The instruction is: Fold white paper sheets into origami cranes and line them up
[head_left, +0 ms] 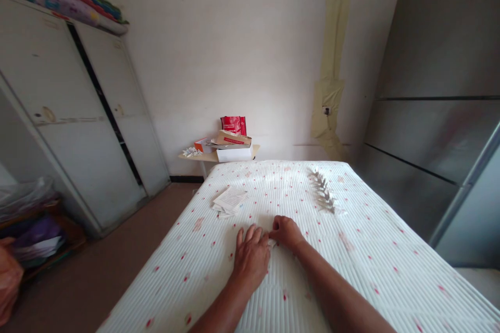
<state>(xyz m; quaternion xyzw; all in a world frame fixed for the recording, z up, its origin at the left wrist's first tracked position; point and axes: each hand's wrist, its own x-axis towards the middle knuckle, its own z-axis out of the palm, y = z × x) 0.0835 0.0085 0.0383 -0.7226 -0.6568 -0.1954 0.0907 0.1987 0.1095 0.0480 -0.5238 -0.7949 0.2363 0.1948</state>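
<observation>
My left hand lies palm down on the white quilted cover, its fingers stretched out. Just to its right, my right hand has its fingers closed in a pinch beside the left fingertips. A small pale piece of paper shows between the two hands, mostly hidden by them. Beyond my left hand lies a loose stack of printed paper sheets. Farther off to the right, several small folded paper pieces stand in a row.
The padded surface has a white cover with red specks. Behind its far edge, a small table bears boxes, a red bag and white bits. Grey cabinets stand left, a large grey refrigerator-like unit right.
</observation>
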